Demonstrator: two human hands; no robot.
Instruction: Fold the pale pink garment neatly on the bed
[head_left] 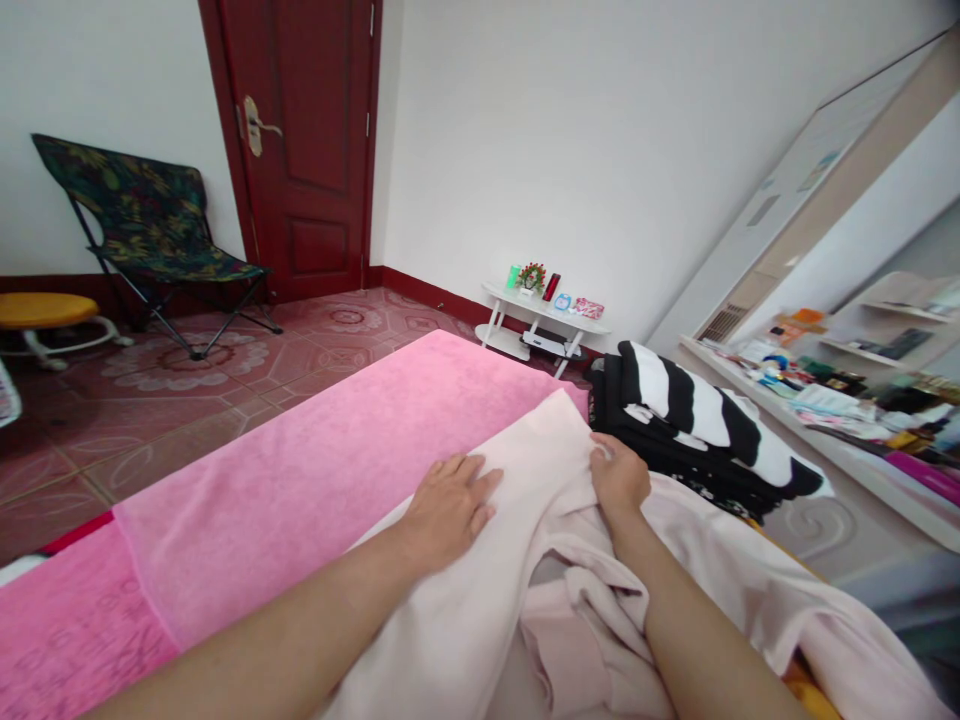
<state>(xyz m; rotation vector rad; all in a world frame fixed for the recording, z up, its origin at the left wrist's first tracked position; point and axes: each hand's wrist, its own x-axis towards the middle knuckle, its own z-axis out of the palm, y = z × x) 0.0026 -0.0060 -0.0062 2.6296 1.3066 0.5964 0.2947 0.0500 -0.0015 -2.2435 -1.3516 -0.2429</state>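
A pale pink sweatshirt (480,590) lies partly folded on the pink cover, with a ribbed band showing and a sleeve stretching off to the right. My left hand (448,508) rests flat on the folded panel, its fingers stretched out. At the panel's far right edge, my right hand (619,477) pinches the cloth between thumb and fingers. Just past that hand is a stack of folded clothes (697,415), topped by a black-and-white striped piece.
A pink cover (315,460) spreads over the bed. Beyond stands a small white table (547,305) with little items. On the right is a cluttered counter (840,430). A folding chair (150,220) and a yellow stool (49,310) stand left of a red door (307,140).
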